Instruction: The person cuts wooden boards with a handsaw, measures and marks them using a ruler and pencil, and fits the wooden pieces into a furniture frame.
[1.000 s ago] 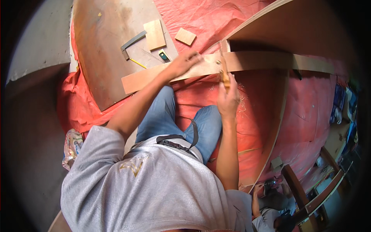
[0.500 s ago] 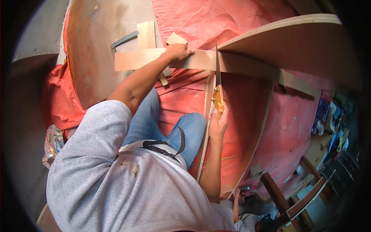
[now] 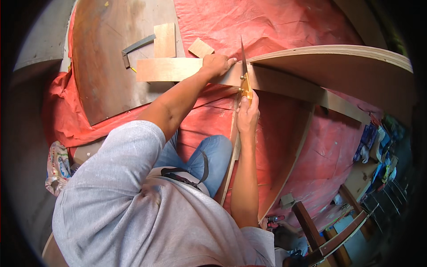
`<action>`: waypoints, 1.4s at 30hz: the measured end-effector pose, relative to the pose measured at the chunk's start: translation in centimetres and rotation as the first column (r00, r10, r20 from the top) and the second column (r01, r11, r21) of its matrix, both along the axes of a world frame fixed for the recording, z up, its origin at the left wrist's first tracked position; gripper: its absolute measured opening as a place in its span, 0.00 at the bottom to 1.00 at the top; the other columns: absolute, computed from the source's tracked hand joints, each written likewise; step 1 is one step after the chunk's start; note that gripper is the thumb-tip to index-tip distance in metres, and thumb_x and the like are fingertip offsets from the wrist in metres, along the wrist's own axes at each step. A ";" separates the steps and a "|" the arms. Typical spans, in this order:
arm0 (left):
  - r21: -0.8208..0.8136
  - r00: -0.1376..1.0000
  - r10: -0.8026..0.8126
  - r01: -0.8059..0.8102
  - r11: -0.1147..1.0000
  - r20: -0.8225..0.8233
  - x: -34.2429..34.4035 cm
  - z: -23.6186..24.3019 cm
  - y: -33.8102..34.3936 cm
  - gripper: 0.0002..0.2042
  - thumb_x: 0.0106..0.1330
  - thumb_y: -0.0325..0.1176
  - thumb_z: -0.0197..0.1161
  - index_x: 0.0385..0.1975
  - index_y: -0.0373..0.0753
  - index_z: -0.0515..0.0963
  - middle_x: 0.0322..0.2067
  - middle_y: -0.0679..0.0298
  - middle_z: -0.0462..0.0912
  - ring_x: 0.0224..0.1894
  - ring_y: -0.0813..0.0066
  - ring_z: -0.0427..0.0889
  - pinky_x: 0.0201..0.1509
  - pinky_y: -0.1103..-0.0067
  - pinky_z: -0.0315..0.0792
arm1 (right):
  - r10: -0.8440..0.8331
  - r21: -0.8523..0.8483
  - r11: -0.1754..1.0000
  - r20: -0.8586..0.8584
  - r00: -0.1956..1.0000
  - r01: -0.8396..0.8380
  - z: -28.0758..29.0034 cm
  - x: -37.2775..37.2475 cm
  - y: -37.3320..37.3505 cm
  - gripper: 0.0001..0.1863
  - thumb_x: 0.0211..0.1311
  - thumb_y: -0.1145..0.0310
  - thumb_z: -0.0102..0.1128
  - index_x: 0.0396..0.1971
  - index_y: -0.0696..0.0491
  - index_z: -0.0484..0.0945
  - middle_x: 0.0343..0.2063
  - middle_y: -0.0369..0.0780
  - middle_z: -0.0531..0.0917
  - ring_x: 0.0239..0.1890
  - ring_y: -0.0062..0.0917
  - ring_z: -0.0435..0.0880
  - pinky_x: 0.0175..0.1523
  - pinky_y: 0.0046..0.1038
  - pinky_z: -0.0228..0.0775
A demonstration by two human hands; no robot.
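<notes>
My right hand grips the yellow handle of a handsaw; its blade points up across a pale plywood strip, beside the end of a curved plywood panel. My left hand is closed on the strip just left of the blade, with its fingertips toward the saw. Two small wood offcuts lie beyond the strip, next to a metal square and a partly hidden yellow pencil on a brown board.
Red sheeting lies under the work. A plastic bag is at the left, a pile of items at the right. Another person works at the lower right near a wooden frame with a tool.
My left hand has moved down onto the strip and closed on it. My right hand with the saw has moved left, then up along the panel's end, with the blade now more upright.
</notes>
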State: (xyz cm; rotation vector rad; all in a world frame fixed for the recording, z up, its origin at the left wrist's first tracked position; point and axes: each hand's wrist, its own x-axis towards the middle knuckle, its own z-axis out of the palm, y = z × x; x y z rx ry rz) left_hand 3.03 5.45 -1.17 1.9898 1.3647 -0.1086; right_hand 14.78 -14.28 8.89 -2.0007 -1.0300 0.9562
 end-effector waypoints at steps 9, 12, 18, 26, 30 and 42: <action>-0.135 1.000 -0.014 0.010 0.991 -0.028 0.2 -0.2 1.0 0.36 0.76 0.68 0.40 0.49 0.43 0.86 0.45 0.51 0.89 0.51 0.51 0.87 0.56 0.59 0.76 | -0.006 -0.063 0.998 0.002 1.000 0.006 -2.6 -0.5 0.6 0.22 0.78 0.63 0.50 0.65 0.58 0.69 0.42 0.56 0.85 0.40 0.51 0.84 0.47 0.48 0.75; -0.171 0.999 0.029 -0.035 0.985 -0.040 0.4 -0.2 1.1 0.34 0.75 0.67 0.44 0.48 0.44 0.88 0.49 0.53 0.88 0.55 0.53 0.86 0.58 0.60 0.76 | 0.048 0.012 0.999 0.142 0.989 -0.050 -3.2 -0.9 0.1 0.22 0.78 0.64 0.49 0.64 0.59 0.70 0.45 0.57 0.84 0.43 0.56 0.83 0.49 0.51 0.74; -0.196 0.999 0.025 -0.034 0.980 -0.048 0.3 -0.3 1.5 0.34 0.74 0.68 0.45 0.49 0.44 0.87 0.51 0.55 0.88 0.56 0.53 0.85 0.59 0.61 0.75 | -0.003 -0.076 0.997 0.022 1.000 0.005 -2.4 -1.2 -1.4 0.21 0.78 0.64 0.48 0.63 0.59 0.71 0.48 0.58 0.84 0.46 0.57 0.83 0.51 0.51 0.74; -0.172 0.999 0.040 -0.043 0.984 -0.022 0.2 -0.8 1.1 0.37 0.72 0.71 0.43 0.48 0.44 0.87 0.48 0.53 0.89 0.53 0.51 0.86 0.57 0.60 0.76 | 0.062 -0.096 0.994 0.185 0.981 -0.045 2.2 -2.4 -6.0 0.21 0.77 0.67 0.48 0.63 0.60 0.71 0.49 0.60 0.83 0.48 0.60 0.82 0.53 0.52 0.73; -0.156 0.998 0.051 -0.054 0.986 -0.023 0.2 -0.7 0.9 0.36 0.72 0.71 0.44 0.48 0.45 0.87 0.47 0.54 0.89 0.52 0.52 0.87 0.57 0.60 0.76 | 0.038 -0.116 0.993 0.150 0.988 -0.021 1.7 -2.3 -3.1 0.19 0.77 0.66 0.48 0.61 0.61 0.71 0.48 0.62 0.82 0.48 0.61 0.82 0.52 0.53 0.72; -0.172 0.998 0.066 -0.065 0.983 0.000 0.4 -0.5 0.9 0.34 0.72 0.70 0.45 0.48 0.48 0.88 0.45 0.54 0.90 0.51 0.52 0.87 0.56 0.60 0.77 | 0.056 -0.162 0.986 0.110 0.992 -0.038 2.8 -1.6 -3.3 0.17 0.79 0.63 0.46 0.55 0.60 0.75 0.42 0.62 0.83 0.45 0.62 0.82 0.48 0.54 0.71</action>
